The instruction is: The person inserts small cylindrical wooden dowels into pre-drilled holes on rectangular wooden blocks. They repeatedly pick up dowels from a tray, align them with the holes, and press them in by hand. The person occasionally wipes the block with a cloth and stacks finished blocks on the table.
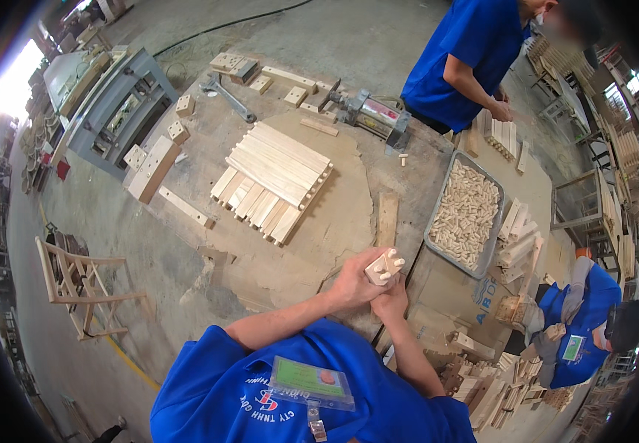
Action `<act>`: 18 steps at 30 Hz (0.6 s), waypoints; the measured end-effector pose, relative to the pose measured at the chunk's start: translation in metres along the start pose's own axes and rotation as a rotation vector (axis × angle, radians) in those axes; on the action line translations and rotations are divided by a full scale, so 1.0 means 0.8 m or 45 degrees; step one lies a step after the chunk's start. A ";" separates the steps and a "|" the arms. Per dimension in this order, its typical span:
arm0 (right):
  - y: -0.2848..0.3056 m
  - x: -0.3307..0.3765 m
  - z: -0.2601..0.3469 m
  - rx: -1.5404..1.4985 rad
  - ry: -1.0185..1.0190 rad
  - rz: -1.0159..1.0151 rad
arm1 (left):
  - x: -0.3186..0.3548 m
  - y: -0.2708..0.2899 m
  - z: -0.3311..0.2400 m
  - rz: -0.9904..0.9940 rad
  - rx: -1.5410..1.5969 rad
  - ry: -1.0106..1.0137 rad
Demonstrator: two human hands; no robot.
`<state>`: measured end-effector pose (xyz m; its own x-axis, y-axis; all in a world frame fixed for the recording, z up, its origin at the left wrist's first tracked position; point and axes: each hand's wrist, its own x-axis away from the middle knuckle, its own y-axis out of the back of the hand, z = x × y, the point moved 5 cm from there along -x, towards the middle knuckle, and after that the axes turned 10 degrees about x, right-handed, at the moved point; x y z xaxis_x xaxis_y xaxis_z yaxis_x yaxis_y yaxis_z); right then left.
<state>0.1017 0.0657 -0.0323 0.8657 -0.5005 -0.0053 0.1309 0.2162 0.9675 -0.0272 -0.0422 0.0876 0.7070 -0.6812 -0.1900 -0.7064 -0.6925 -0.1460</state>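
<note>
Close in front of my chest, my left hand is wrapped round some short wooden pieces, their ends turned up. Several pale dowels stick out of those ends. My right hand is closed on the same pieces from below and to the right; its fingers are partly hidden. To the right of my hands, a grey metal tray is heaped with loose wooden dowels. Beyond my hands lies a layered stack of wooden slats on the table.
A wrench, a metal clamping device and drilled wood blocks lie along the table's far and left sides. Cut wood pieces are piled right of the tray. One co-worker stands at far right, another at right.
</note>
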 end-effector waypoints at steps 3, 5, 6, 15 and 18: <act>-0.007 0.000 -0.020 -0.235 -0.265 0.058 | -0.006 -0.001 0.007 0.010 0.009 0.083; 0.000 0.005 -0.049 -0.570 -0.512 0.194 | -0.009 -0.001 0.011 0.070 -0.029 0.040; 0.026 0.007 -0.053 -0.607 -0.537 0.223 | -0.009 -0.001 0.017 0.089 -0.051 0.021; 0.319 0.073 -0.017 -0.480 -0.058 -0.228 | -0.002 -0.005 0.012 0.184 0.041 0.195; 0.357 0.087 0.009 -0.234 0.167 -0.215 | -0.003 -0.005 0.014 0.209 0.026 0.214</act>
<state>0.1962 0.0865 0.2456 0.8778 -0.4319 -0.2069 0.3536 0.2930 0.8883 -0.0261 -0.0353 0.0779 0.5766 -0.8156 -0.0488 -0.8119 -0.5652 -0.1463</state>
